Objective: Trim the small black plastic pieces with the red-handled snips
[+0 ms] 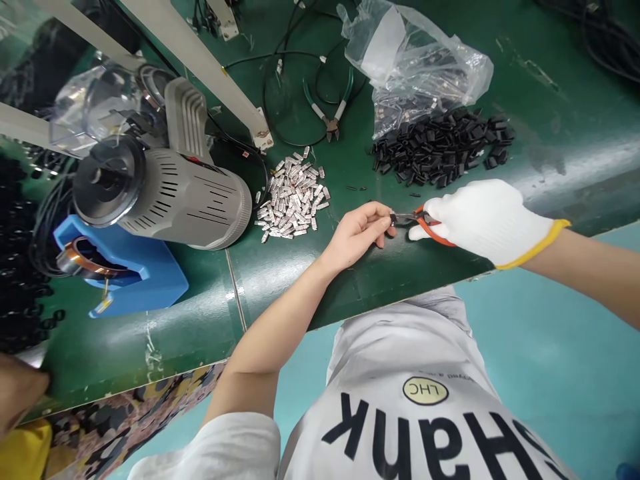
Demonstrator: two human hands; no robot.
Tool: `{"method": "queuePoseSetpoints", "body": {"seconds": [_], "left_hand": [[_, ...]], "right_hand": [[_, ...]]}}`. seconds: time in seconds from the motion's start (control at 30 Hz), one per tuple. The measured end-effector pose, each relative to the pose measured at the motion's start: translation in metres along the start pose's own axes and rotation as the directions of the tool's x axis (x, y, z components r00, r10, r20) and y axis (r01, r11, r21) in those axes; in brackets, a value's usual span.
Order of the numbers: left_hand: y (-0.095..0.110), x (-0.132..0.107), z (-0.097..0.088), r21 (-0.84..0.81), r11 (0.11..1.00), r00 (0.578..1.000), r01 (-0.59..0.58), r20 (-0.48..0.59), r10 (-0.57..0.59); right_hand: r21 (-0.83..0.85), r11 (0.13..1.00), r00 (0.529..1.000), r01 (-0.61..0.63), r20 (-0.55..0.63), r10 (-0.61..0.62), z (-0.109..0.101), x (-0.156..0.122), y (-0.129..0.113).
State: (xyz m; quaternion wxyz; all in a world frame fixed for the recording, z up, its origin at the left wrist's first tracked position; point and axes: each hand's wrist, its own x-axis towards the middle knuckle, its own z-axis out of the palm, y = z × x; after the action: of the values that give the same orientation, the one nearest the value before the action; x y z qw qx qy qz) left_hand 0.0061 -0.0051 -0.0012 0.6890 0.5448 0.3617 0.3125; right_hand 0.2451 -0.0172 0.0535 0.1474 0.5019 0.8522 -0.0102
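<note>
My left hand is bare and pinches a small black plastic piece between thumb and fingers, just above the green bench top. My right hand wears a white knit glove with a yellow cuff and grips orange-handled pliers. The pliers' jaws meet the black piece at my left fingertips. Both hands hover near the bench's front edge.
A pile of black plastic pieces lies beyond my hands, below a clear plastic bag. Small silver metal parts form a heap in the middle. Green-handled cutters lie farther back. A grey motor and blue holder stand left.
</note>
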Motion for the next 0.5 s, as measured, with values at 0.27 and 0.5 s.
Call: {"method": "queuePoseSetpoints", "body": {"seconds": [0.27, 0.5], "left_hand": [[-0.001, 0.001, -0.003, -0.041, 0.999, 1.0, 0.0, 0.009, 0.0], [-0.003, 0.002, -0.004, -0.046, 0.999, 1.0, 0.018, -0.022, -0.019]], "right_hand": [[0.203, 0.97, 0.979, -0.134, 0.182, 0.097, 0.004, 0.007, -0.007], [0.662, 0.697, 0.899, -0.275, 0.434, -0.057, 0.006, 0.01, 0.001]]}}
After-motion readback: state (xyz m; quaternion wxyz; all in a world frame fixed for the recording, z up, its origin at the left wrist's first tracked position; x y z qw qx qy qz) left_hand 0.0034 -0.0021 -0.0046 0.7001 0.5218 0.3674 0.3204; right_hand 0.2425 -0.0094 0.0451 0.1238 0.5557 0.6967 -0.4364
